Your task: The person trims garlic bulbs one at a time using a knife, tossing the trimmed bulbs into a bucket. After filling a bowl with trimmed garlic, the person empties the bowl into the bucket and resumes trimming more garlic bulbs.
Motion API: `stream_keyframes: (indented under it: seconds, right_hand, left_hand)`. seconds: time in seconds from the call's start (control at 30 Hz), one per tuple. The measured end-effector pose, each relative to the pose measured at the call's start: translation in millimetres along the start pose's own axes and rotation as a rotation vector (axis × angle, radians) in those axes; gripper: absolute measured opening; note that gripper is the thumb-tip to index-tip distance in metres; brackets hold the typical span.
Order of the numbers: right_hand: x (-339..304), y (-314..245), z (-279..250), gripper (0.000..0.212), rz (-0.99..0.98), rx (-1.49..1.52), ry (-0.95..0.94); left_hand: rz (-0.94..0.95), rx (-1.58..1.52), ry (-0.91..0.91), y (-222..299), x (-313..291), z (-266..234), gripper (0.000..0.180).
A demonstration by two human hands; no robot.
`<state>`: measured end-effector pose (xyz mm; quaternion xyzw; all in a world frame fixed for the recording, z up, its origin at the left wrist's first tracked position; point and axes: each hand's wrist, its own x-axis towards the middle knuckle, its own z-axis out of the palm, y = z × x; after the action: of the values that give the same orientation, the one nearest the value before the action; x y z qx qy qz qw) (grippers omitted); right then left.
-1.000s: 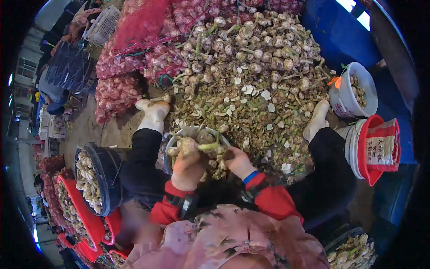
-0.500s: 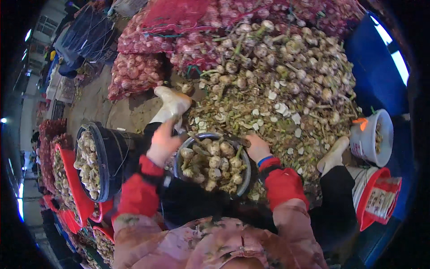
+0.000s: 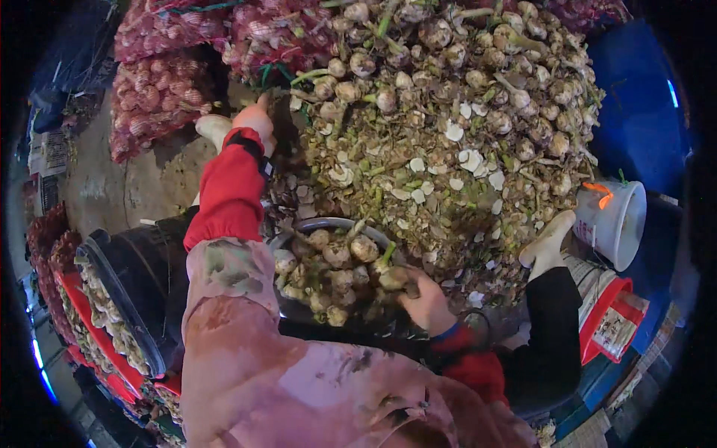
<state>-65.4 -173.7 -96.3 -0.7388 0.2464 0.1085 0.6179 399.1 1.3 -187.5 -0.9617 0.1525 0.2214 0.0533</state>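
A round metal basin [image 3: 328,222] full of dirty garlic bulbs [image 3: 337,255] sits between my legs. My right hand [image 3: 427,302] is at its right side, fingers closed round a garlic bulb [image 3: 393,278] with a short green stem. My left hand [image 3: 255,125] reaches far out past the basin, low over the floor beside a pale boot [image 3: 215,130]. The back of that hand faces me, so its fingers are mostly hidden, and whether it grips anything does not show.
A heap of garlic [image 3: 485,82] with cut stems and peel [image 3: 403,179] spreads ahead. Red mesh sacks [image 3: 160,97] lie far left. A black bucket [image 3: 142,276] stands left; a white bucket [image 3: 620,224] and a red-rimmed bucket [image 3: 606,317] stand right, near a blue panel [image 3: 635,104].
My left hand has moved from the basin's left side forward toward the boot. My right hand has come down to the basin's right side and closed on a bulb. The view has tilted and shifted.
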Motion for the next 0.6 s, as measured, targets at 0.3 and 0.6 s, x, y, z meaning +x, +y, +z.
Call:
stream_keyframes:
  seconds: [0.3,0.6]
  right_hand:
    - [-3.3,-9.1,17.0,0.051,0.075,0.089,-0.128]
    - [2.8,-51.8,5.4,0.038,-0.171,-0.212,0.303]
  left_hand:
    - [0.219,-0.486,0.153,15.6,-49.1,-19.7,0.058]
    - [0.491,-1.681,-0.25,59.7,-257.2,-50.2,0.075]
